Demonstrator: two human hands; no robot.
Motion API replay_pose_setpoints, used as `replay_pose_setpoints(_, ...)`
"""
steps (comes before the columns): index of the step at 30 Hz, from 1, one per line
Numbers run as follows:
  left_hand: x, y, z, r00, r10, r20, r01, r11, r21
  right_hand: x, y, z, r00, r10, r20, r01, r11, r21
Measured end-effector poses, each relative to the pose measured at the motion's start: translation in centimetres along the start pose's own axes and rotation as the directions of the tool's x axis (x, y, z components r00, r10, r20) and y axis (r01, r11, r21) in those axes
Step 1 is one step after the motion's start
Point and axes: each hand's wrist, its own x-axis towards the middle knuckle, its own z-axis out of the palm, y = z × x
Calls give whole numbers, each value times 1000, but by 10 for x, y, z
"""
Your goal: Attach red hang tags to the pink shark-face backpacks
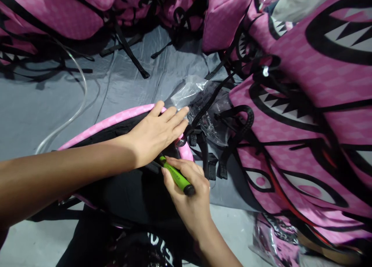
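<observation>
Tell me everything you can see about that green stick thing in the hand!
The green tool is slim and pen-like, bright green, and looks like smooth plastic. Dark marks along its side are too small to read. Its near end is black and rounded; its far end, also dark, is partly hidden. The right hand grips it at a slant, pointing toward black fabric beside the left hand. Whether its tip touches the fabric isn't clear.

White characters (pixel 161 247) on a dark surface (pixel 133 245) and print (pixel 176 177) on the green tool (pixel 174 173) seem unreadable.

A lime-green tool (pixel 178 178) (black-ended) slants over the pink-edged black bag (pixel 124 191).
</observation>
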Motion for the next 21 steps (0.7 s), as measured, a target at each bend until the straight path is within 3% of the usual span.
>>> replay_pose_setpoints(21,2,-1,1,1000,3,29,-2,999,-39,-1,4,0,1000,31,-7,-31,999,-9)
